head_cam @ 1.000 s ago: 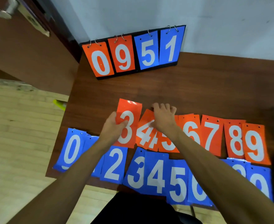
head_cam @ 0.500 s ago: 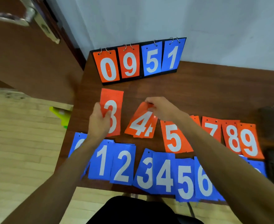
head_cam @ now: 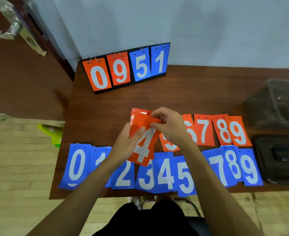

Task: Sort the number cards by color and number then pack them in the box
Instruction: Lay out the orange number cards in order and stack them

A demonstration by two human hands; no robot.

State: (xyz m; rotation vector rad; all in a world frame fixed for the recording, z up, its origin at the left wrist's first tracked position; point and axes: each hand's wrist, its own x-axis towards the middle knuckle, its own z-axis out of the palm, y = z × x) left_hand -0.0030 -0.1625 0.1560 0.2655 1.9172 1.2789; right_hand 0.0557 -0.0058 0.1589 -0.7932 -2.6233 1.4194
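Orange cards, a small stack (head_cam: 141,123), sit in our hands over the middle of the table (head_cam: 200,94). Our left hand (head_cam: 126,144) grips the stack from its left edge, thumb pressed on the face of the top card, the orange 4 (head_cam: 144,149), which tilts and overlaps the blue cards below it. Our right hand (head_cam: 170,125) pinches the top edge of that card between thumb and fingertips. A second card (head_cam: 137,111) peeks out behind it, its number hidden. To the right the orange row (head_cam: 206,132) lies flat: a 5 half covered by our right wrist, then 6, 7, 8, 9, overlapping. Nearer us runs the blue row (head_cam: 166,174), 0 to 5 and 7 to 9, our right arm crossing the gap. A clear box (head_cam: 280,103) stands at the table's right edge, well apart from the stack, with a dark thing (head_cam: 281,159) just in front; we cannot tell what it is. A flip board (head_cam: 126,68) reading 0 9 5 1 stands at the back.
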